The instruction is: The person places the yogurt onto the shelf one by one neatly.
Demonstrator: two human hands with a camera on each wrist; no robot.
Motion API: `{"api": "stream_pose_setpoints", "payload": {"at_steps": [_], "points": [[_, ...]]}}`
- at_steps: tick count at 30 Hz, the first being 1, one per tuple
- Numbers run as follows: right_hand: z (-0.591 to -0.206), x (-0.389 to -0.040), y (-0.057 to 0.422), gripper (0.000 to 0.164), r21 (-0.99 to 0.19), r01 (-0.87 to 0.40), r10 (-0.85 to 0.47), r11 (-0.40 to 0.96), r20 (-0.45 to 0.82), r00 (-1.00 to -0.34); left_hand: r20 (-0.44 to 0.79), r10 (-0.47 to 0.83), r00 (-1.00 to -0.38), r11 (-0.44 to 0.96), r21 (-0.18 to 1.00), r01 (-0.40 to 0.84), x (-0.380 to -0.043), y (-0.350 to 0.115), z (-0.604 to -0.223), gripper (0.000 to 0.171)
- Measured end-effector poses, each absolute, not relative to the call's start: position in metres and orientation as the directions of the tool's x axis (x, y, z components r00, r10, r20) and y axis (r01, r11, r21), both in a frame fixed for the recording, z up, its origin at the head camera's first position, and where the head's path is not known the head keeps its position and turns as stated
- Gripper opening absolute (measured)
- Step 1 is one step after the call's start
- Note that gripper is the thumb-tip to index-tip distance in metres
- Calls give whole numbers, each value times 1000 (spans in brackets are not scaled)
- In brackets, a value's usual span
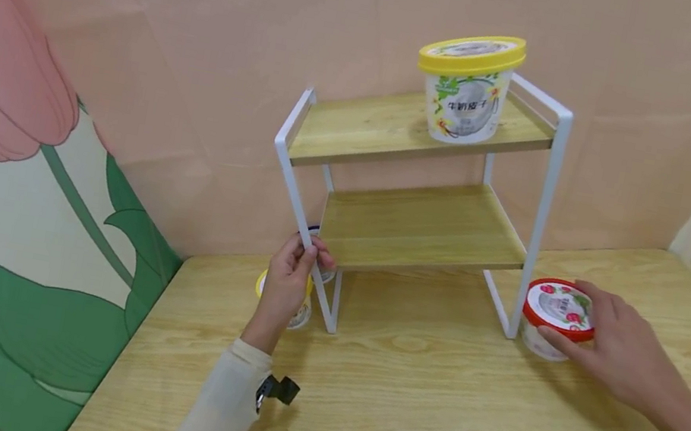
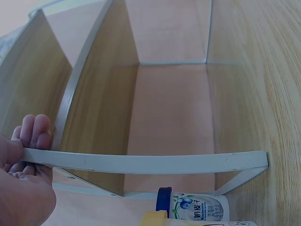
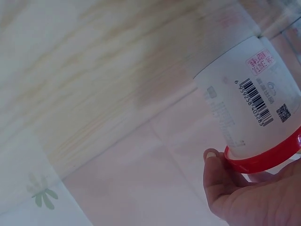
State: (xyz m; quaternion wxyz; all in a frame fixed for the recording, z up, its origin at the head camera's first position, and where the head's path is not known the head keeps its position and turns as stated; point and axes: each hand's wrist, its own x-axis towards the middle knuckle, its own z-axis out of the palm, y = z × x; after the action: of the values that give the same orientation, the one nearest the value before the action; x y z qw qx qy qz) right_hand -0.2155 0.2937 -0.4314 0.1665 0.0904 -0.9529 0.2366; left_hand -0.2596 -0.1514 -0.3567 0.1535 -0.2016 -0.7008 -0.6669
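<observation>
My left hand (image 1: 286,284) grips a white metal leg of a two-tier shelf (image 1: 421,221) with wooden boards, near the lower board. In the left wrist view the fingers (image 2: 41,127) wrap around the white bar (image 2: 150,161). My right hand (image 1: 623,353) holds a white tub (image 1: 541,342) with a red lid beside the shelf's right leg. The right wrist view shows a barcode on the tub's side, and the thumb and fingers at the red rim (image 3: 268,160). On the top board stands a tub (image 1: 466,102) with a yellow lid.
Behind the shelf's left leg, partly hidden by my left hand, are a yellow-lidded tub (image 1: 300,315) and a blue-lidded tub (image 2: 200,207). A pink cloth wall (image 1: 205,67) stands behind the wooden table (image 1: 424,399). A tulip-printed panel (image 1: 4,63) borders the left side.
</observation>
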Motion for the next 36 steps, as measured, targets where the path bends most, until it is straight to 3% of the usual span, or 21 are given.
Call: {"api": "stream_pose_setpoints", "payload": {"at_steps": [16, 25, 36], "points": [[-432, -207, 296, 90, -391, -286, -119, 875, 398, -910, 485, 70, -872, 7, 874, 487, -260, -152, -358, 19], [-430, -208, 290, 91, -396, -317, -79, 862, 512, -855, 496, 72, -865, -3, 868, 497, -262, -153, -359, 20], [-431, -212, 285, 90, -375, -299, -71, 878, 514, -855, 480, 68, -875, 15, 876, 482, -261, -152, -358, 17]]}}
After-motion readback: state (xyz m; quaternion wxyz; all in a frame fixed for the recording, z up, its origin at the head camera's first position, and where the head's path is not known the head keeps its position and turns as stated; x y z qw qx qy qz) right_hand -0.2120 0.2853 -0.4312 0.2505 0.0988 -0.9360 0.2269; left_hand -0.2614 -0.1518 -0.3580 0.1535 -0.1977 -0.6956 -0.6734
